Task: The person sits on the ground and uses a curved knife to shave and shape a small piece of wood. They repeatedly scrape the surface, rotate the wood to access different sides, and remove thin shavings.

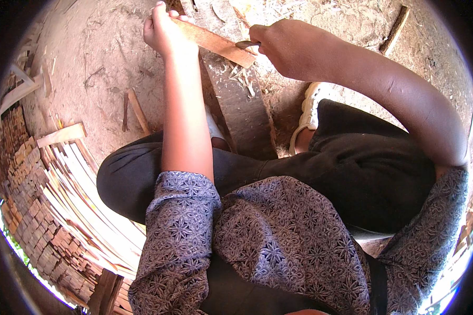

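Left forearm (185,115) glaring bright, right arm (376,76) shaded; pale strips (92,197) washed out; black fisheye rim

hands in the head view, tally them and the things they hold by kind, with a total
Hands: 2, the left hand and right hand
Wooden strip: 1, in the left hand
Blade: 1, in the right hand
Total: 4
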The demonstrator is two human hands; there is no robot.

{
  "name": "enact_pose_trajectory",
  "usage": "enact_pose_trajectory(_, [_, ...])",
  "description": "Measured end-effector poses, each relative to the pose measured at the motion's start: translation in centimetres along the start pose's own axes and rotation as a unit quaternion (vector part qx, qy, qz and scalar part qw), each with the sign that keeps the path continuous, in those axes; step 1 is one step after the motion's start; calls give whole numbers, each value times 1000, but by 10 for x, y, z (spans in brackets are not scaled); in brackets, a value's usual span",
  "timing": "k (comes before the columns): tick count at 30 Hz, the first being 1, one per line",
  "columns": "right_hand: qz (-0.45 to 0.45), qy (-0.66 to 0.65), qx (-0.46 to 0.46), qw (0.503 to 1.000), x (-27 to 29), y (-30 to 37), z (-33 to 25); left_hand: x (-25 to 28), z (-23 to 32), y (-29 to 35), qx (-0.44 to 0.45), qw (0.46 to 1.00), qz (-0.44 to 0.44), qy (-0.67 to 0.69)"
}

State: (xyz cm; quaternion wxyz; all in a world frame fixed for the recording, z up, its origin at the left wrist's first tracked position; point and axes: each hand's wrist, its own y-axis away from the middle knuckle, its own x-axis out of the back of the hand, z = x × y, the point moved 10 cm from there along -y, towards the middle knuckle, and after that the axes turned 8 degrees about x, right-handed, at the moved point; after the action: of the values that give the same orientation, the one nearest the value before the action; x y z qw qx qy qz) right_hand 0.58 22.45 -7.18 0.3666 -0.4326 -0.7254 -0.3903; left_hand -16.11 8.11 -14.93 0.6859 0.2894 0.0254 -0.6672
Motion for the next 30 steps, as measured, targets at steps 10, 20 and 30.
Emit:
enact_pose_trajectory(10, [3,71,31,997,-1,-13,-10,-20,4,34,-80,996,14,-22])
enact_pose_trajectory(20, [-93,-128,7,987,4,1,32,-39,-2,43,-15,994,-110,4])
enact_pose_trajectory(30, [-7,-115,-60,991,-7,12,31,-38,7,42,-103,990,-79,-56])
